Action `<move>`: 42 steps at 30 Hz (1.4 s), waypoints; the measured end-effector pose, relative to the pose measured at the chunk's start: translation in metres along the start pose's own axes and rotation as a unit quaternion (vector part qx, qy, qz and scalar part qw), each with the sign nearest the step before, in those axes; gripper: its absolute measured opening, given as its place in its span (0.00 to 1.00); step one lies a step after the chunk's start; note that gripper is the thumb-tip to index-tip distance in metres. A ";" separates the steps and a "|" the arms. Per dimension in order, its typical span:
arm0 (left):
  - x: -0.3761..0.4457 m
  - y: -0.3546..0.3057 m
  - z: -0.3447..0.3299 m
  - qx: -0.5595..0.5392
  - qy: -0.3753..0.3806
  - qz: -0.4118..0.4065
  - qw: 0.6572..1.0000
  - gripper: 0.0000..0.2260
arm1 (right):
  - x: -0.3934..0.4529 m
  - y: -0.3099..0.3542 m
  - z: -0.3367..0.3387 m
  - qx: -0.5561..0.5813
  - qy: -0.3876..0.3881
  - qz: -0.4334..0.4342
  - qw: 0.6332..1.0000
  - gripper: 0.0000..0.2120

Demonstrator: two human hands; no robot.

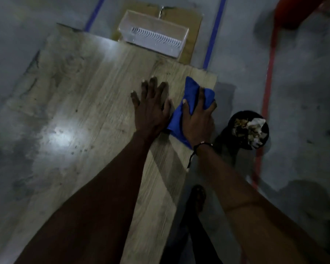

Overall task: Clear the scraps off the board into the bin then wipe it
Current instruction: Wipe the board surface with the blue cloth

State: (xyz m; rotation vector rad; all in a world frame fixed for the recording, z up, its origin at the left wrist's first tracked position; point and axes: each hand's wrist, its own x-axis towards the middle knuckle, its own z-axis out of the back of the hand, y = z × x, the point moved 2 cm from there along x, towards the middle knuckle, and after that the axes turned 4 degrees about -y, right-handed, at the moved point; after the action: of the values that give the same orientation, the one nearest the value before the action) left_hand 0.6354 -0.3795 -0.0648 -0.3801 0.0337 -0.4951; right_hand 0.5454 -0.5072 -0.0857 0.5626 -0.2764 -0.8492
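Pressing flat with spread fingers, the left hand point(151, 109) rests on the wooden board point(88, 103) near its right edge, grasping nothing. Just beside it, the right hand point(197, 119) grips a bunched blue cloth point(181, 111) against the board's right edge, close to the far right corner. Off that edge, on the floor, stands a black bin point(236, 121) holding scraps point(249, 128). A white box point(154, 35) sits beyond the far edge.
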 end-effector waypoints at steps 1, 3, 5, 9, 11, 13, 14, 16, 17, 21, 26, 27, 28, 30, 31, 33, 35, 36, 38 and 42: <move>0.002 -0.002 -0.002 0.017 -0.006 0.005 1.000 0.29 | 0.017 0.002 0.001 -0.004 0.002 -0.001 1.000 0.32; 0.002 -0.003 -0.003 0.017 -0.011 0.013 1.000 0.28 | 0.050 0.007 0.002 -0.006 0.010 -0.003 1.000 0.32; 0.002 -0.003 -0.001 0.006 -0.016 0.015 1.000 0.28 | 0.068 0.008 0.002 -0.004 0.012 -0.005 1.000 0.32; 0.003 -0.004 0.000 -0.014 -0.024 0.032 0.999 0.27 | 0.001 0.004 0.005 -0.008 0.027 0.000 1.000 0.34; 0.004 -0.006 0.001 -0.017 -0.015 0.036 0.999 0.27 | -0.055 0.001 0.013 0.018 0.054 0.005 0.998 0.34; 0.005 -0.005 0.001 -0.021 -0.013 0.039 0.999 0.27 | -0.072 -0.003 0.015 0.043 0.072 0.004 0.996 0.34; 0.005 -0.005 0.000 -0.019 -0.016 0.039 0.999 0.27 | -0.059 -0.002 0.015 0.048 0.069 -0.002 0.996 0.34; 0.006 -0.003 -0.002 -0.011 -0.022 0.036 0.999 0.27 | -0.010 0.000 0.008 0.052 0.047 -0.013 0.997 0.35; 0.006 -0.002 -0.003 -0.011 -0.024 0.035 0.999 0.27 | 0.020 0.002 0.005 0.056 0.041 -0.017 0.997 0.35; 0.005 -0.001 -0.003 -0.014 -0.021 0.037 0.999 0.27 | 0.071 0.007 0.002 0.039 0.025 -0.016 0.999 0.35; 0.005 -0.003 0.000 -0.022 -0.021 0.038 0.999 0.28 | -0.054 0.000 0.009 0.010 0.075 -0.024 0.997 0.36; 0.005 -0.004 0.000 -0.023 -0.014 0.038 0.999 0.28 | -0.066 -0.001 0.011 0.020 0.084 -0.022 0.996 0.37; 0.004 -0.005 0.000 -0.023 -0.011 0.039 0.999 0.28 | -0.063 -0.002 0.012 0.036 0.083 -0.020 0.996 0.36; 0.004 -0.006 0.000 -0.022 -0.014 0.040 0.999 0.28 | -0.025 0.002 0.010 0.061 0.054 -0.033 0.996 0.35; 0.004 -0.006 0.000 -0.024 -0.018 0.040 0.999 0.28 | 0.001 0.006 0.010 0.062 0.037 -0.036 0.997 0.35; 0.005 -0.004 -0.001 -0.024 -0.028 0.038 0.999 0.27 | 0.053 0.010 0.006 0.059 0.031 -0.038 0.997 0.35; 0.005 -0.003 -0.002 -0.020 -0.030 0.037 0.999 0.27 | 0.076 0.011 0.004 0.049 0.036 -0.020 0.998 0.35; 0.005 -0.003 -0.003 -0.022 -0.030 0.039 0.999 0.27 | 0.072 0.009 0.003 0.041 0.035 -0.010 0.999 0.35; 0.005 -0.003 -0.003 -0.028 -0.028 0.046 0.998 0.28 | 0.039 0.001 0.004 0.014 0.042 0.014 0.999 0.36; 0.004 -0.004 -0.003 -0.030 -0.024 0.052 0.998 0.28 | -0.020 -0.011 0.015 0.027 0.089 0.074 0.993 0.35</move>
State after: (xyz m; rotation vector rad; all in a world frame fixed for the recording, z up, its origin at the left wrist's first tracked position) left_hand 0.6367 -0.3855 -0.0656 -0.4461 0.0222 -0.3826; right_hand 0.5189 -0.5032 -0.0795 0.6567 -0.1754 -0.6444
